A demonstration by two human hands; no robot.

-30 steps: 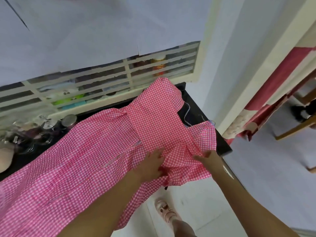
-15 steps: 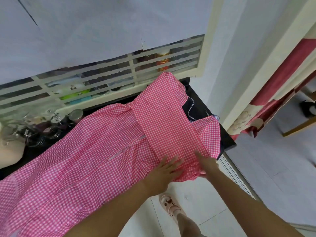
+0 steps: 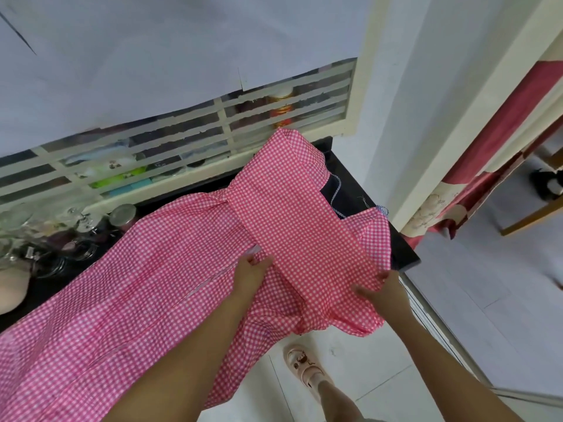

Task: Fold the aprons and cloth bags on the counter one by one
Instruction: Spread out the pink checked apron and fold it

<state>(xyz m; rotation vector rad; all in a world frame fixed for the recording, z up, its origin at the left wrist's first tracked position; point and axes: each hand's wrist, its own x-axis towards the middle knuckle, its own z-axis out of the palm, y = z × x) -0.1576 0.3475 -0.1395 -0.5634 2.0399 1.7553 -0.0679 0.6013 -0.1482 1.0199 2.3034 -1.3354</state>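
Pink check apron (image 3: 146, 287) spread over black table (image 3: 406, 254), top flap folded over.
L hand (image 3: 251, 271) pinching flap's near edge, fingers curled; R hand (image 3: 384, 293) gripping flap's other corner, fabric bunched in fingers. Flap flat btwn & beyond both hands; rest of apron trailing left of L hand, hem hanging off table front. Dark cloth w/ striped cord (image 3: 332, 191) beyond R hand.

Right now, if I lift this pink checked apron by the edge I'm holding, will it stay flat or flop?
Probably flop: the pink checked apron already droops over the counter edge and bunches near your right hand. It looks thin and light, so the fold may well slip open as you lift.
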